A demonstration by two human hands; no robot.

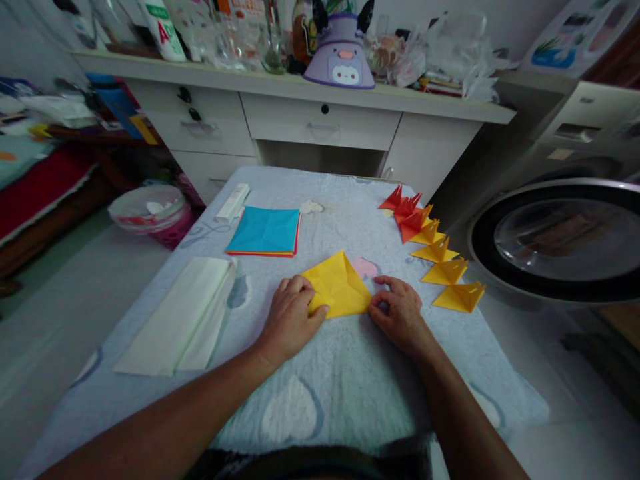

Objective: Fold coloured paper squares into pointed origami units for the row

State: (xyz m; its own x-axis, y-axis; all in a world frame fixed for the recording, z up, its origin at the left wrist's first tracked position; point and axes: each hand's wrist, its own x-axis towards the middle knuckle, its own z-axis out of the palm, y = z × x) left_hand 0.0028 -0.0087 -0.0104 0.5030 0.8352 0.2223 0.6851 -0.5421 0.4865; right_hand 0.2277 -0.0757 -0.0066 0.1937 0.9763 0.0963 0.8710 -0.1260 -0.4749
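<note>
A yellow sheet of origami paper (343,287), creased and partly folded, lies on the cloth-covered table in front of me. My left hand (295,310) grips its left edge, the thumb on top and the fingers curled. At the paper's right corner, my right hand (399,308) pinches the tip between thumb and forefinger. To the right, a slanting row of folded red paper pieces (407,213) and folded yellow paper pieces (449,272) rests on the cloth. A stack of square paper (265,230), blue on top with red and yellow edges below, sits beyond my left hand.
A folded pale cloth or paper (177,317) lies at the left, with a small white box (233,203) farther back. Beyond the table (350,393) stands a white drawer cabinet (320,123). An open washing machine door (555,240) is at right, a lined bin (153,210) at left.
</note>
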